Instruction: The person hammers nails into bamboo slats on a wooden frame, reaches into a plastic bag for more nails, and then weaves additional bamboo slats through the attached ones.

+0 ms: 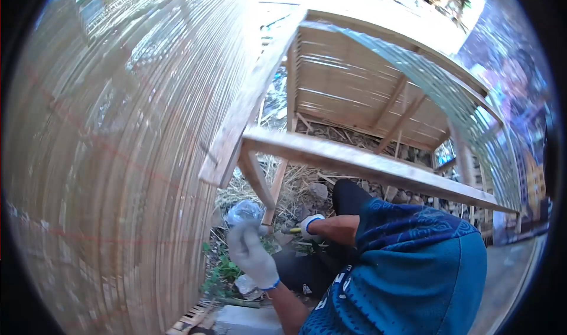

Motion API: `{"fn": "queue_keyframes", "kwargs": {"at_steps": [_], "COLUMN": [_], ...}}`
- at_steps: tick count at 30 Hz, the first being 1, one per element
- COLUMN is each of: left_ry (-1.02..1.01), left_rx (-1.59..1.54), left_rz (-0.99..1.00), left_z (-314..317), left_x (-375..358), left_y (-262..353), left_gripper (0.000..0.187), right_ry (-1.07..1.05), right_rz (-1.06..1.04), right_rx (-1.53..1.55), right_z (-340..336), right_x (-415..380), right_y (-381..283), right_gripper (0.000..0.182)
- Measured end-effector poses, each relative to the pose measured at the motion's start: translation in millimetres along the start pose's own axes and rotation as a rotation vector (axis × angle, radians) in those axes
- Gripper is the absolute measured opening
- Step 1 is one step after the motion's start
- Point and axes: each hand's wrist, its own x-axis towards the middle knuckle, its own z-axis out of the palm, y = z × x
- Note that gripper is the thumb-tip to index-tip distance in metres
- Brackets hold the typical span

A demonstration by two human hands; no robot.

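Note:
My left hand (253,257), in a white glove with a blue cuff, is raised beside the slatted bamboo panel (130,158). Its fingers look curled together, but they are blurred, and anything between them is hidden. Just beyond the fingertips lies a clear plastic bag (243,211) on the ground. My right hand (310,225), also gloved, is closed around the yellow-green handle of a hammer (293,231), low near my legs. The hammer's head end points left, towards a wooden leg (257,178) of the frame.
A wooden frame (360,165) stands ahead, with a woven bamboo panel (348,87) at its back and a curved slatted sheet (437,81) on its right. Straw (286,196), stones and green plants (221,273) cover the ground. A pale block (245,320) lies at the bottom.

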Motion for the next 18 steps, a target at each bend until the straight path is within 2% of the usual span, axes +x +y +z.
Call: {"fn": "queue_keyframes", "kwargs": {"at_steps": [2, 4, 6, 7, 10, 11, 14, 16, 18], "left_ry": [-0.046, -0.244, -0.443, -0.508, -0.706, -0.734, -0.788, -0.796, -0.792], "left_rx": [-0.082, -0.026, 0.077, 0.023, 0.241, 0.234, 0.265, 0.358, 0.386], "left_rz": [-0.049, 0.016, 0.123, -0.011, 0.059, 0.115, 0.108, 0.064, 0.002], "left_z": [31, 55, 76, 91, 125, 132, 162, 176, 190], "left_x": [-12, -11, 1, 0, 14, 19, 17, 12, 5], "left_y": [52, 91, 130, 157, 200, 194, 222, 230, 226], "left_gripper": [0.009, 0.009, 0.011, 0.014, 0.014, 0.013, 0.013, 0.013, 0.013], "right_ry": [-0.076, -0.094, -0.068, -0.041, 0.009, 0.043, 0.139, 0.206, 0.382], "right_rz": [-0.088, -0.144, -0.16, -0.163, -0.144, -0.177, -0.247, -0.241, -0.237], "right_rx": [-0.11, -0.124, -0.028, 0.052, 0.158, 0.188, 0.328, 0.492, 0.616], "right_z": [-19, -34, -38, -37, -19, -14, -12, -15, -11], "right_x": [-76, -146, -206, -233, -297, -318, -393, -451, -494], "right_y": [-11, -10, 2, 12, 40, 50, 71, 81, 89], "right_gripper": [0.046, 0.045, 0.044, 0.046, 0.049, 0.049, 0.048, 0.047, 0.042]}}
